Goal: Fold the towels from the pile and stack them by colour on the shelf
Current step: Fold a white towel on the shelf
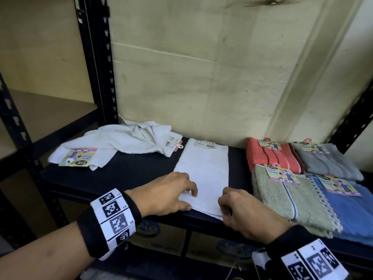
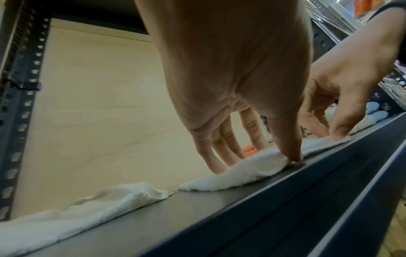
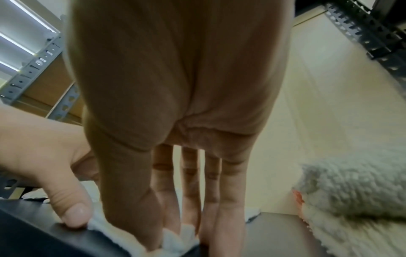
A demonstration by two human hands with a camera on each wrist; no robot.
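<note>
Both hands work the near edge of a white towel [image 1: 201, 174], folded long & flat on the shelf [image 1: 125, 170]. Left hand [image 1: 167, 194] pinches its near-left corner, thumb vs fingers [image 2: 222, 153]. Right hand [image 1: 248, 213] pinches the near-right corner, fingers [image 3: 191, 191] pointing down w/ thumb clamped on the fabric.

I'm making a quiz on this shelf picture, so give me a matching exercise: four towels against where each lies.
Things:
1. crumpled white towels
2. orange towel
3. grey towel
4. blue towel

Places:
A. front right corner
B. back right corner
C. far left
D. behind the green towel

Pairs: 1-C, 2-D, 3-B, 4-A
</note>
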